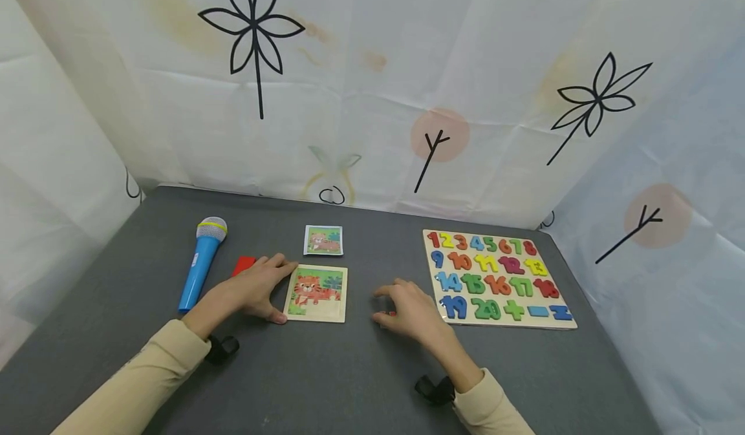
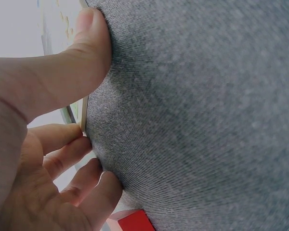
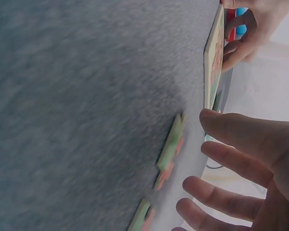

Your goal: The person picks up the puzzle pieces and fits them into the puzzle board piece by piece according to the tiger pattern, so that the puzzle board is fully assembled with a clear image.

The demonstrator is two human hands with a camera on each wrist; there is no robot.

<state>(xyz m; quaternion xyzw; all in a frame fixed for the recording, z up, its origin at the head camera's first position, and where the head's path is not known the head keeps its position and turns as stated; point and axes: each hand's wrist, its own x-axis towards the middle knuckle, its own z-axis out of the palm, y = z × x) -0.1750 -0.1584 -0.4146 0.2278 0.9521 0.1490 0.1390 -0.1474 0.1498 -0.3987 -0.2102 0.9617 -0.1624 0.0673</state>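
A wooden tiger puzzle board [image 1: 317,294] lies flat, with its lower right part showing bare wood. My left hand [image 1: 256,289] rests along its left side, thumb at the near corner and index fingertip at the far one. In the left wrist view the fingers [image 2: 67,159] bend slightly against the board's edge. My right hand [image 1: 410,312] hovers to the right of the board, thumb and fingers apart with nothing between them. Two green and red puzzle pieces, one nearer the fingertips [image 3: 172,144] and one lower in the view [image 3: 140,216], lie on the table beside that hand.
A picture card [image 1: 323,240] of the same tiger lies behind the board. To the left are a blue toy microphone [image 1: 200,264] and a red block [image 1: 243,265]. A number puzzle board [image 1: 497,280] fills the right side. White cloth [image 1: 372,86] hangs behind the table.
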